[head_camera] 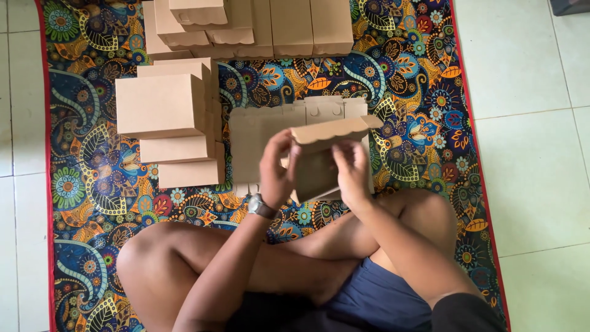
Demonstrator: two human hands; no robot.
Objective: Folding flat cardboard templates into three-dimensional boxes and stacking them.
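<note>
A half-folded brown cardboard box with a scalloped lid edge (319,157) sits gripped between both hands above crossed legs: the left hand (276,169), a wristwatch (261,206) at its wrist, clasps the box's left side, while the right hand (352,172) clasps its right. Beneath lies a pile of flat unfolded cardboard blanks (258,135). Stacks of finished brown boxes (169,117) stand to the left and further boxes (289,27) beyond, on a colourful paisley mat (418,110) over pale floor tiles (528,123).

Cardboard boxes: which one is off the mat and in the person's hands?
The half-folded box with the scalloped flap, held between the left hand and right hand; the others sit stacked on the mat.
</note>
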